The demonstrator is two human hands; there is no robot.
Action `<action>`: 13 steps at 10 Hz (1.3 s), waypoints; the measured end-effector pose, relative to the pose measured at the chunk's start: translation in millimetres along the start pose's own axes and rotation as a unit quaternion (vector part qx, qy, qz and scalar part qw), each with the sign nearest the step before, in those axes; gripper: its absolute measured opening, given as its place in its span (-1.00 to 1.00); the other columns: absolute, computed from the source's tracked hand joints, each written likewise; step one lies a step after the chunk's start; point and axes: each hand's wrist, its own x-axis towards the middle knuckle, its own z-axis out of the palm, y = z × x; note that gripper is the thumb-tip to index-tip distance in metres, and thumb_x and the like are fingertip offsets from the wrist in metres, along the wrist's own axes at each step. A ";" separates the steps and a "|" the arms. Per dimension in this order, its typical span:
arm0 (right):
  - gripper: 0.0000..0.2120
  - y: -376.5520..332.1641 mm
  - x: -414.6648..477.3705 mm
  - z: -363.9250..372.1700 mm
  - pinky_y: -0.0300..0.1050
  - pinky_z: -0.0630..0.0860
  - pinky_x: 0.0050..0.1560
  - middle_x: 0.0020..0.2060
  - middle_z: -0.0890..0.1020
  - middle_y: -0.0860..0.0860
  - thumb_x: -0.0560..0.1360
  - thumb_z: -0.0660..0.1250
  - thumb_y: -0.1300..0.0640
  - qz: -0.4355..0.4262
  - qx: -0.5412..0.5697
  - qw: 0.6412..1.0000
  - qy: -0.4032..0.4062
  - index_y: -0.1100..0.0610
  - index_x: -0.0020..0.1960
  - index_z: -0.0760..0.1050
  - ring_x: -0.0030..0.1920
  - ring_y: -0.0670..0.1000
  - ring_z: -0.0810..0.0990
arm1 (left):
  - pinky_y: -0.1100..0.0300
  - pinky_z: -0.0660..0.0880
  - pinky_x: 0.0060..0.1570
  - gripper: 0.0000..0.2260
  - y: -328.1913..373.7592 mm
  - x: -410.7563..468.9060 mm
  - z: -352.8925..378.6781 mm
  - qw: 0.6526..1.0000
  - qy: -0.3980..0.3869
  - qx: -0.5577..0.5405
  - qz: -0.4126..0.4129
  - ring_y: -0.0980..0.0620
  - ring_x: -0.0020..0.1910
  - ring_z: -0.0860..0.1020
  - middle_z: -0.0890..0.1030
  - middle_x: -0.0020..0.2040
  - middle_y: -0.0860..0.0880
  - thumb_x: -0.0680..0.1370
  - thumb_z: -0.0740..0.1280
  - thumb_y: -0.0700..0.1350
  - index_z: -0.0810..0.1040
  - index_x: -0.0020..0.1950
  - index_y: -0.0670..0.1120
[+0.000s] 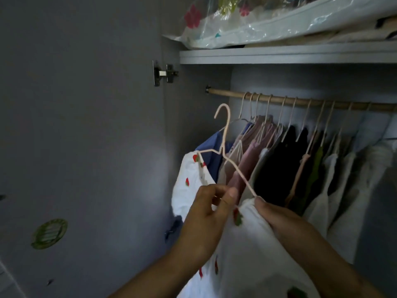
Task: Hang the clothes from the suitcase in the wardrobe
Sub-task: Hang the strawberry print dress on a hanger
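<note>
- white garment (pixel 257 250): printed with small red-and-green motifs; held in the air in both hands, in front of the left end of the wardrobe (pixel 193 104) rod and below its level.
- hanger (pixel 236 168): pale pink wire, tilted, threaded into the white garment; its hook points up and left, clear of the rod, just left of the first hung hook.
- left hand (pixel 206 214): fingers curled, thumb raised, pinching the white garment near the neckline, under the hanger's lower arm.
- right hand (pixel 277 218): fingertips clamped on the fabric where the hanger's near arm ends.
- rod (pixel 300 101): wooden, running from the left side wall to the right frame edge; carries a row of pale hangers.
- hung clothes, left to right along the rod: blue item (pixel 210 151), pink items (pixel 251 151), black items (pixel 279 164), white items (pixel 343 179).
- shelf (pixel 279 54): grey, above the rod; a clear plastic bag (pixel 257 24) with flower prints overhangs its front edge.
- door (pixel 86 125): open at left, joined by a metal hinge (pixel 165 73); a round green sticker (pixel 49 233) sits low on it.
</note>
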 end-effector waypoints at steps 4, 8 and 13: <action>-0.72 28.1 103.0 141.3 -0.17 0.57 -0.15 -0.24 0.54 0.07 0.64 0.10 0.06 -0.149 -0.010 0.987 0.064 0.03 -0.10 0.54 -0.21 0.01 0.60 | 0.45 0.43 -0.36 -0.45 22.9 1.4 -92.3 0.994 0.073 0.080 -0.016 0.29 -0.31 0.55 0.56 -0.17 0.03 0.32 0.27 0.24 0.42 0.26 0.04; -0.69 20.7 149.9 199.5 -0.10 0.55 -0.11 -0.31 0.57 0.04 0.55 0.22 -0.09 -0.185 -0.111 0.975 0.052 0.13 -0.18 0.49 -0.22 0.02 0.59 | 0.44 0.38 -0.46 -0.84 14.4 20.3 -139.4 0.977 0.134 0.165 -0.024 0.34 -0.48 0.46 0.52 -0.32 0.01 0.65 0.11 -0.06 0.40 0.04 -0.11; -0.58 1.0 178.2 197.0 -0.20 0.39 -0.35 -0.41 0.56 0.01 0.53 0.24 -0.12 -0.201 -0.256 0.941 0.091 0.16 -0.33 0.50 -0.33 -0.04 0.53 | 0.30 0.21 -0.49 -0.78 -18.0 39.0 -146.3 0.934 0.254 0.247 0.042 0.14 -0.41 0.37 0.42 -0.36 0.04 0.65 0.10 -0.11 0.33 -0.19 -0.10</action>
